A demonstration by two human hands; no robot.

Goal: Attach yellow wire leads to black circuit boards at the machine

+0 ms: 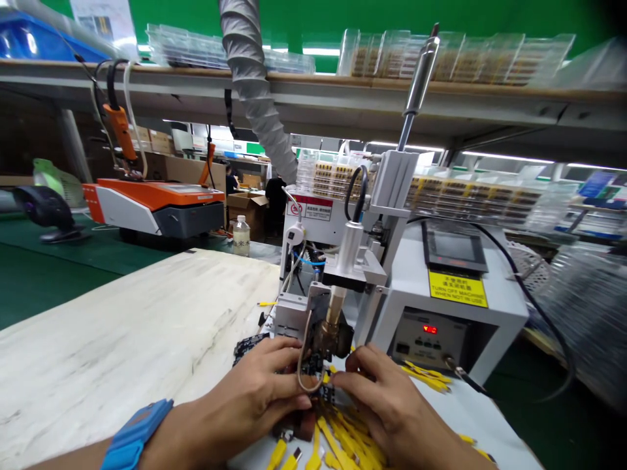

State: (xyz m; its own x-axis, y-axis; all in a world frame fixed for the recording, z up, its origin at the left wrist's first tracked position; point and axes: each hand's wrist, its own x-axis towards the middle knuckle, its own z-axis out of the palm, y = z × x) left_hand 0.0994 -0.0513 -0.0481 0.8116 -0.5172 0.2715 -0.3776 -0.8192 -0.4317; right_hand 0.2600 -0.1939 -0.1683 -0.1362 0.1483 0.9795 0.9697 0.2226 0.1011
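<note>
My left hand (267,385) is at the foot of a bench-top soldering machine (333,326), its fingers closed around a small dark part that they mostly hide. On the other side of the metal head, my right hand (386,398) has its fingers bent together in a pinch; a bit of yellow shows by the fingertips, but what they hold is hidden. Black small parts in a strip (249,346) lie just beyond my left hand. Below and between both hands spreads a pile of short yellow cables (343,440), some with metal plugs.
More yellow cables (431,375) lie by the control box (455,307) at right. An orange-and-white machine (157,205), a small black fan (46,212) and a bottle (241,236) stand at back left. A ribbed hose (255,78) hangs above; clear trays (441,55) line the shelf.
</note>
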